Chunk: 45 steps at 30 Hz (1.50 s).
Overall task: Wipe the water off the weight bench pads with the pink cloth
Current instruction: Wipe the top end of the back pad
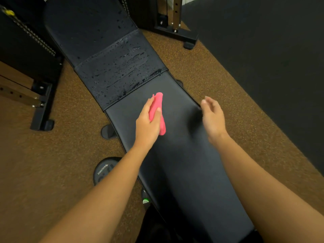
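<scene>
A black weight bench runs from the bottom of the view up to the top left. Its near pad (184,155) looks dry and matte. The middle pad (121,67) is covered in water drops and streaks, and the far pad (91,23) carries scattered drops. My left hand (149,123) grips the bunched pink cloth (158,111) over the near pad, just below the seam to the wet middle pad. My right hand (213,116) hovers, blurred, above the bench's right edge with relaxed fingers, holding nothing.
A weight plate (105,170) lies on the brown floor left of the bench. Black rack feet stand at the left (42,109) and the top right (175,32). A dark mat (271,58) covers the floor on the right.
</scene>
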Tool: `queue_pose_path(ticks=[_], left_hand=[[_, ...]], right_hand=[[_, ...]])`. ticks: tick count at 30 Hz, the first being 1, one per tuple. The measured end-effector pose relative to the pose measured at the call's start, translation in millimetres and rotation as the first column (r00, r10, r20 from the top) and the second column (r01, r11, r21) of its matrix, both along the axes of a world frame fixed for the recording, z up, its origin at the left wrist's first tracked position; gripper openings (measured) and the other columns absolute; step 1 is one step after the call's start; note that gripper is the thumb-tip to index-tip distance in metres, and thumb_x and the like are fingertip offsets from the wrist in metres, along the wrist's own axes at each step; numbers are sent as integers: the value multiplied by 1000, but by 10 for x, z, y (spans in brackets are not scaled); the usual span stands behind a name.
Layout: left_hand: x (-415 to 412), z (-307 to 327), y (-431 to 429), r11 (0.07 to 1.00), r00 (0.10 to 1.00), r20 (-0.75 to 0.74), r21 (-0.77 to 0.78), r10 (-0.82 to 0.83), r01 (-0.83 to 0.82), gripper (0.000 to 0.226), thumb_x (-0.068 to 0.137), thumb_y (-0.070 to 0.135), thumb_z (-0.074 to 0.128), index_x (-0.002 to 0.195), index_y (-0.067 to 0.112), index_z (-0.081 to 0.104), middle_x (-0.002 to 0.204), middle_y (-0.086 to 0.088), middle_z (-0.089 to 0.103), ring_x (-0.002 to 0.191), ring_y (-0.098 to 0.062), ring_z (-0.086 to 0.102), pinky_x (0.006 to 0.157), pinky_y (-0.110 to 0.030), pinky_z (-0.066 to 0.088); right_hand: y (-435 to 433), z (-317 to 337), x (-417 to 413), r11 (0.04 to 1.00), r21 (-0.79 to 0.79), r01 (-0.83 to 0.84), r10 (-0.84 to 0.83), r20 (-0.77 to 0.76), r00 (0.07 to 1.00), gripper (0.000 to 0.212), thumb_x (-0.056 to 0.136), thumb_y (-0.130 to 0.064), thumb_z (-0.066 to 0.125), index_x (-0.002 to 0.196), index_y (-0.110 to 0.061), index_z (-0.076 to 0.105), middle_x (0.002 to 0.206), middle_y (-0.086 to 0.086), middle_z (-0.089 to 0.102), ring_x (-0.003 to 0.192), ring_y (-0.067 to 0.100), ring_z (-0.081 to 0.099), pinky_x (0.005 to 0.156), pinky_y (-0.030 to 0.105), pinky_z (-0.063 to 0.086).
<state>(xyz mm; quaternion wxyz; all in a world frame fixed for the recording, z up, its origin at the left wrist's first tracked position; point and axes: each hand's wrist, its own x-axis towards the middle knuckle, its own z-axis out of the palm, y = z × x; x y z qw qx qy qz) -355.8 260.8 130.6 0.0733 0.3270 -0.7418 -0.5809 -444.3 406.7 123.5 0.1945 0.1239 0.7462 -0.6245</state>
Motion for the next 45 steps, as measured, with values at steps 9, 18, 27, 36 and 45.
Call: queue_pose_path(ticks=[9, 18, 27, 36, 45], left_hand=[[-147, 445, 372, 961, 985, -105, 256, 134, -103, 32, 98, 30, 44, 128, 19, 46, 111, 13, 59, 100, 4, 59, 83, -14, 48], [134, 421, -247, 971, 997, -71, 237, -17, 33, 43, 101, 39, 26, 143, 30, 30, 145, 9, 40, 131, -3, 37, 111, -28, 30], [478, 440, -1686, 939, 1000, 23, -344, 15, -6, 33, 97, 14, 43, 130, 11, 50, 135, -3, 49, 127, -12, 41, 97, -7, 23], [327, 511, -2786, 829, 978, 196, -532, -74, 170, 35, 97, 17, 41, 132, 14, 47, 149, -6, 31, 135, -20, 32, 109, -33, 25], [-200, 468, -3000, 615, 944, 254, -717, -209, 329, 42, 99, 20, 37, 140, 11, 37, 155, -13, 16, 143, -34, 8, 117, -41, 7]], right_hand=[[-532, 387, 460, 849, -497, -179, 266, 108, 958, 43, 94, -43, 49, 130, -19, 52, 119, -2, 64, 113, 9, 60, 97, 29, 47], [-965, 335, 672, 838, -515, -182, 289, 135, 948, 49, 88, -38, 60, 134, -24, 50, 127, 7, 61, 119, 20, 58, 102, 40, 44], [-1826, 365, 863, 936, -351, 30, 26, 153, 988, 45, 84, -39, 65, 124, -29, 47, 114, -2, 60, 107, 20, 60, 93, 38, 50], [-2338, 355, 899, 998, 46, 41, -37, -91, 995, 54, 85, -42, 56, 136, -27, 44, 121, 8, 50, 104, 19, 55, 89, 39, 49], [-2495, 272, 940, 833, 518, -193, 443, -417, 794, 49, 96, -36, 47, 143, -25, 37, 140, 4, 35, 123, 24, 29, 100, 24, 17]])
